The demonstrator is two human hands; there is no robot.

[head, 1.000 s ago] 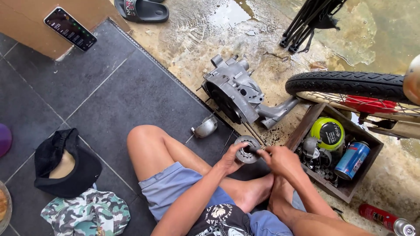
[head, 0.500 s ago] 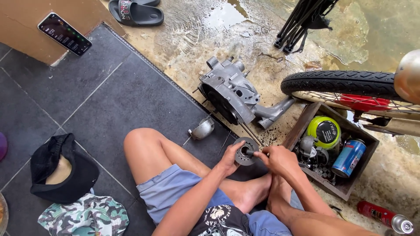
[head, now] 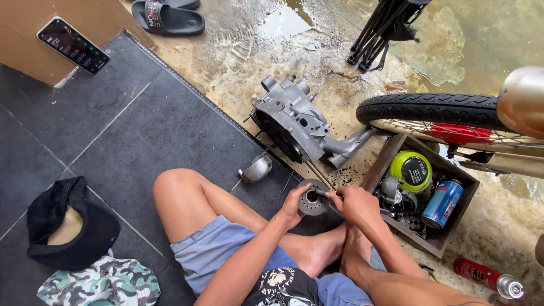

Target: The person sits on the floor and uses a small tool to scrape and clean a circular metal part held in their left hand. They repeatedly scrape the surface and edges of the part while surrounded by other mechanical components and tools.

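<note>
Both hands are busy on a round metal hub part (head: 312, 199): left hand (head: 293, 205) cupped around its left side, right hand (head: 352, 204) pinching a thin tool at its centre hole. It sits above the crossed feet, just near of the grey engine casing (head: 294, 122), with a wooden box (head: 436, 241) of cans to the right.

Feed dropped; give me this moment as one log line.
left hand: holds round metal part | right hand: works thin tool at its centre | wooden box: right | engine casing: ahead
</note>
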